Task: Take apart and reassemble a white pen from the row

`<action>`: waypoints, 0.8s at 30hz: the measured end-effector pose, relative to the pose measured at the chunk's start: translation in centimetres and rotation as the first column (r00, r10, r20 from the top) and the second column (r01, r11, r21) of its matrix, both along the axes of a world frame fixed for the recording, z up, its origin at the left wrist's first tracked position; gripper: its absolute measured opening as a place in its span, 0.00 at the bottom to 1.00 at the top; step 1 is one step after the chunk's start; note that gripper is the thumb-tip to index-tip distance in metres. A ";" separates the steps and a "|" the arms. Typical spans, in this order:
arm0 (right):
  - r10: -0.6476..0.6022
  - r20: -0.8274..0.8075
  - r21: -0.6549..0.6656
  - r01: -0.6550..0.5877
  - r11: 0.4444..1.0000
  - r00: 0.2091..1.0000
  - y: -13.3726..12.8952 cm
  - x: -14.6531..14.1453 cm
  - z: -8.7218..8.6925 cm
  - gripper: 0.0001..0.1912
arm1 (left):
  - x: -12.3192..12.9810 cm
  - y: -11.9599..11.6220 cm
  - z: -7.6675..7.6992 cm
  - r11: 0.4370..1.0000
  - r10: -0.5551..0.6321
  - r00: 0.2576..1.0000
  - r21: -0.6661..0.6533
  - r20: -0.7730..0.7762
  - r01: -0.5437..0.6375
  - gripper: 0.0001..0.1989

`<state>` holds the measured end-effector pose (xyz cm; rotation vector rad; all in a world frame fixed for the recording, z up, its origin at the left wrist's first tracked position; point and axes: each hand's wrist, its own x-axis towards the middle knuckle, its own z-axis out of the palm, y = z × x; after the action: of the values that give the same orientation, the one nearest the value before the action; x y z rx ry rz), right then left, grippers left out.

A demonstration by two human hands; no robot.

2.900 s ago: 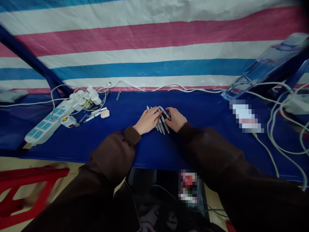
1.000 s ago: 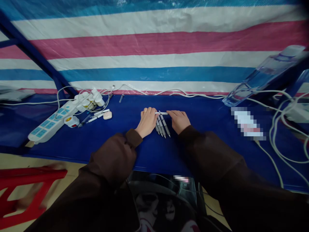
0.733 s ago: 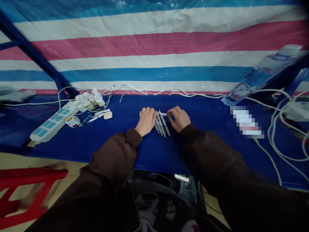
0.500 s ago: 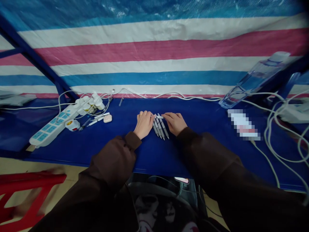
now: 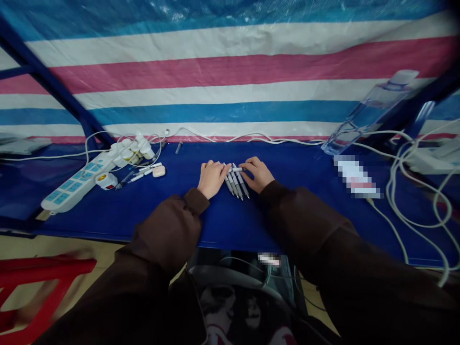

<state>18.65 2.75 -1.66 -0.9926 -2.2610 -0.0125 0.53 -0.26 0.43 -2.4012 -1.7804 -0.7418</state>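
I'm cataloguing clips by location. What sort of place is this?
Probably a makeshift work booth, not a proper office: a striped tarpaulin hangs behind a blue-covered table, and a power strip with white chargers trails loose cables near a row of pens.

Left arm (image 5: 168,225) and right arm (image 5: 305,220) reaching forward in brown sleeves, left hand (image 5: 212,178) lying palm down, right hand (image 5: 256,174) resting palm down, angled inward toward it.

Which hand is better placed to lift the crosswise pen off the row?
Right, probably: the right hand has its fingertips at the end of the crosswise pen. The left hand lies flatter, beside the row of pens.
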 end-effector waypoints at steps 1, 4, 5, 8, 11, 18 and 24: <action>0.008 0.026 0.002 -0.008 1.000 1.000 0.0 -0.1 0.0 0.14 | -0.1 0.1 -0.1 1.000 0.011 1.000 0.006 0.010 -0.011 0.24; -0.001 0.122 -0.015 0.003 1.000 0.993 0.0 -0.2 0.0 0.17 | -0.4 0.5 -0.5 0.999 0.027 0.999 0.020 0.027 -0.028 0.23; -0.005 0.143 -0.022 0.009 1.000 0.990 0.1 -0.2 0.0 0.17 | -0.5 0.6 -0.6 0.999 0.025 0.999 0.027 0.033 -0.026 0.23; -0.005 0.142 -0.018 0.008 1.000 0.990 0.2 -0.2 -0.1 0.16 | -0.6 0.6 -0.4 0.998 -0.030 0.998 0.064 0.058 0.026 0.18; 0.013 0.110 0.003 -0.013 1.000 0.994 0.3 -0.3 -0.1 0.15 | -0.7 0.5 0.0 0.982 -0.168 0.984 0.099 0.066 0.161 0.11; 0.019 0.021 0.054 -0.020 0.998 1.000 0.4 -0.6 -0.2 0.11 | -0.8 0.7 -0.1 0.930 -0.366 0.927 0.068 0.083 0.361 0.06; -0.031 -0.114 0.092 0.042 0.995 0.993 0.3 -0.7 -0.2 0.12 | -0.3 0.5 -0.1 0.930 -0.366 0.927 0.069 0.081 0.361 0.11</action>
<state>17.91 3.04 -1.87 -0.9604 -2.1195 -0.0770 0.23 0.20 0.29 -2.7370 -1.3288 -0.9340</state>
